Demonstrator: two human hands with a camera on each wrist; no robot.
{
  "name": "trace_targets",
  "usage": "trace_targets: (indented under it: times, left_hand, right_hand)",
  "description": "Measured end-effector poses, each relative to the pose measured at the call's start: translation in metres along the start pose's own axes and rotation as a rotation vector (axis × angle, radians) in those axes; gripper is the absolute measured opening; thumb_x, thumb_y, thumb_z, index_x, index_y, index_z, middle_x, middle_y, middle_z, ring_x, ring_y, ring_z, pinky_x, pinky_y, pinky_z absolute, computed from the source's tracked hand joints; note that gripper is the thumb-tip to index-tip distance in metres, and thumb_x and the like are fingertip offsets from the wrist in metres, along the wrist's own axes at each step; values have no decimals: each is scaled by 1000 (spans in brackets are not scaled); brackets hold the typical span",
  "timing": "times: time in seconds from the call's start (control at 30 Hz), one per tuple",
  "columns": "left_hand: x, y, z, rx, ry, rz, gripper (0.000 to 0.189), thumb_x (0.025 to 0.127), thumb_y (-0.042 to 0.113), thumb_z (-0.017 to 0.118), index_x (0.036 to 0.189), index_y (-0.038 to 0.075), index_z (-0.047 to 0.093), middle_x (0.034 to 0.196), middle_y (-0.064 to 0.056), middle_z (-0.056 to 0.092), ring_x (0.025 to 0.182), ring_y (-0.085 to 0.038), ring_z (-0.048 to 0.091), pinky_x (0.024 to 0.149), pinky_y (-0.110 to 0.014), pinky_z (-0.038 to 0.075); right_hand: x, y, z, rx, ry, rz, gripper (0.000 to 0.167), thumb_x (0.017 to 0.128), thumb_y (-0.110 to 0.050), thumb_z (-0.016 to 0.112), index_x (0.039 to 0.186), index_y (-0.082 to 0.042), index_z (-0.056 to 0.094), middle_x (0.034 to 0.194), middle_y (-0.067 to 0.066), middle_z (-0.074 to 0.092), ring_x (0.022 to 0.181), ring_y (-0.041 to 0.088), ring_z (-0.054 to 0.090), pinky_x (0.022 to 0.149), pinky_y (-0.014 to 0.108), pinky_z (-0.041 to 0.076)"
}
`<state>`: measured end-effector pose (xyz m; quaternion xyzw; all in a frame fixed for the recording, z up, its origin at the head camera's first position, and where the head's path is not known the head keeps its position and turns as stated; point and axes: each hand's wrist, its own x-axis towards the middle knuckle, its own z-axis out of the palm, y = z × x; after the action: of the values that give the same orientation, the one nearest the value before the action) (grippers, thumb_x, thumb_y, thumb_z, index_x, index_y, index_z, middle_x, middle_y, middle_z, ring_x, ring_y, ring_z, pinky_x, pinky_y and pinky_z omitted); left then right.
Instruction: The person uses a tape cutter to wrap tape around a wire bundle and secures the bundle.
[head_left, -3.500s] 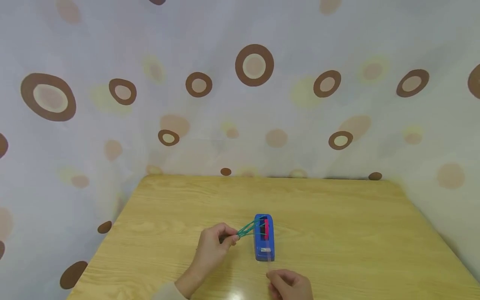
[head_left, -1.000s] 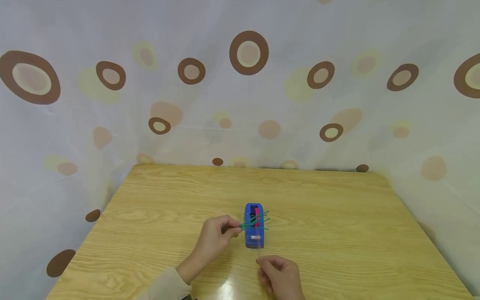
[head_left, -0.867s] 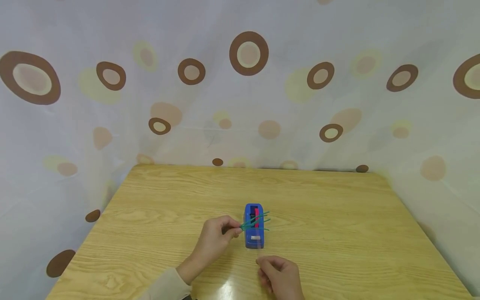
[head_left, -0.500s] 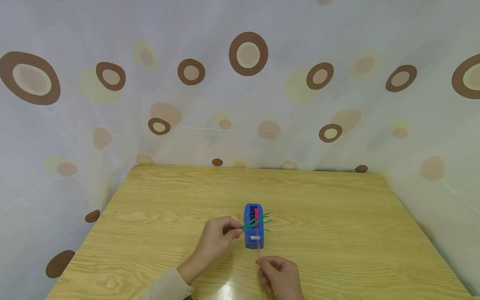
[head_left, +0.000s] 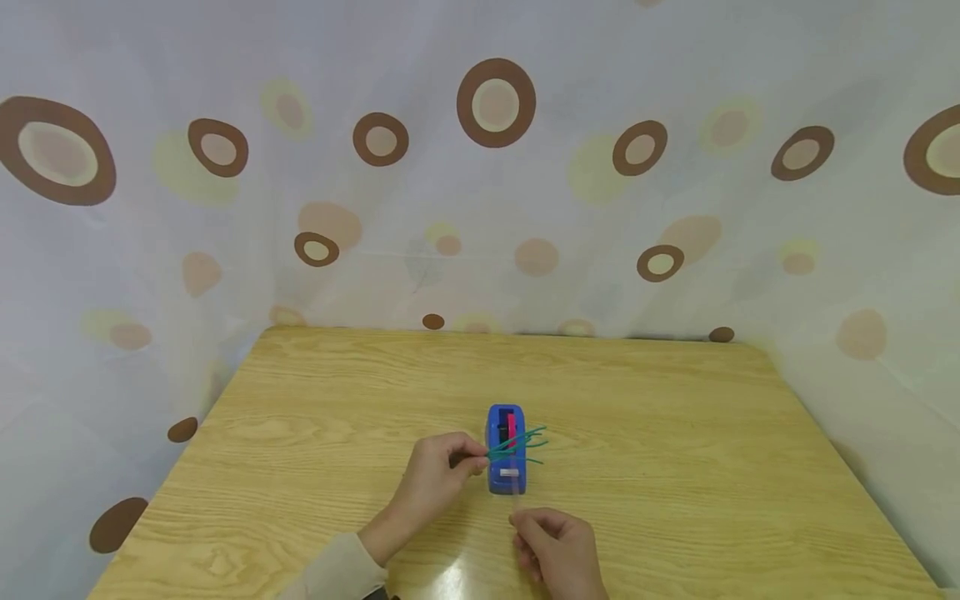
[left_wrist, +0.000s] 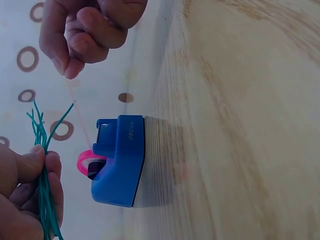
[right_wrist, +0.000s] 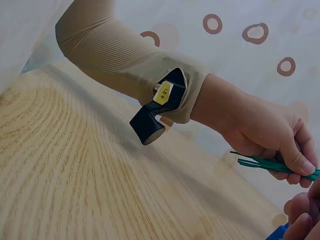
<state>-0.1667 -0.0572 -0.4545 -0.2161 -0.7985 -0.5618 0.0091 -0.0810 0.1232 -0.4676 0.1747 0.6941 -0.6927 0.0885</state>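
My left hand [head_left: 435,479] pinches a bundle of thin green wires [head_left: 528,442] between thumb and fingers. Their splayed ends reach across above a blue tape dispenser [head_left: 517,485] that stands on the table. Near me, my right hand [head_left: 558,550] pinches the free end of a clear, pinkish tape strip [left_wrist: 75,110]. That strip runs taut from the pink roll [left_wrist: 81,162] in the dispenser, past its cutter. In the left wrist view, the wire tips are close beside the strip. The right wrist view shows the wires' other ends [right_wrist: 255,163] sticking out behind the left hand.
The wooden table [head_left: 675,458] extends around the dispenser on all sides. A pale curtain-like backdrop [head_left: 450,192] with brown rings encloses its back and sides. A black wrist camera [right_wrist: 150,125] sits on the left sleeve [right_wrist: 115,60].
The left hand has carried the wires rightward, from the dispenser's left side to across it, then slightly farther. The right hand keeps pinching the stretched tape. The head view has shifted slightly.
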Motion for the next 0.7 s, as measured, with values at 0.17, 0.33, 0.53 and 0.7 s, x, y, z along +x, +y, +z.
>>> trace_targets:
  times: [0.17, 0.33, 0.53, 0.7]
  left_hand:
    - [0, 0, 2, -7, -2, 9, 5, 89, 0, 71, 89, 4, 74, 87, -4, 72, 76, -14, 69, 67, -24, 56]
    - [3, -1, 1, 3, 6, 43, 5, 86, -1, 73, 89, 4, 75, 87, -5, 73, 73, -10, 67, 65, -24, 56]
    - [4, -2, 3, 12, 17, 66, 4, 84, 1, 76, 87, 3, 76, 85, -4, 73, 73, -6, 65, 65, -23, 56]
    - [2, -3, 7, 13, -4, 61, 4, 84, 1, 76, 86, 3, 76, 85, -4, 73, 73, -5, 65, 66, -22, 55]
  right_hand:
    - [1, 1, 0, 7, -1, -7, 24, 93, -15, 69, 101, 7, 72, 70, 2, 64, 55, 11, 54, 46, 20, 44]
    - [2, -2, 2, -9, -15, -19, 24, 94, -15, 67, 103, 7, 72, 71, 3, 65, 56, 11, 54, 47, 20, 45]
    - [3, -5, 3, -46, -9, 15, 22, 93, -19, 69, 101, 1, 74, 72, 3, 65, 57, 13, 54, 50, 22, 46]
    - [3, -2, 4, -88, 20, 49, 22, 92, -22, 71, 95, -1, 75, 70, 2, 65, 58, 14, 55, 53, 25, 47]
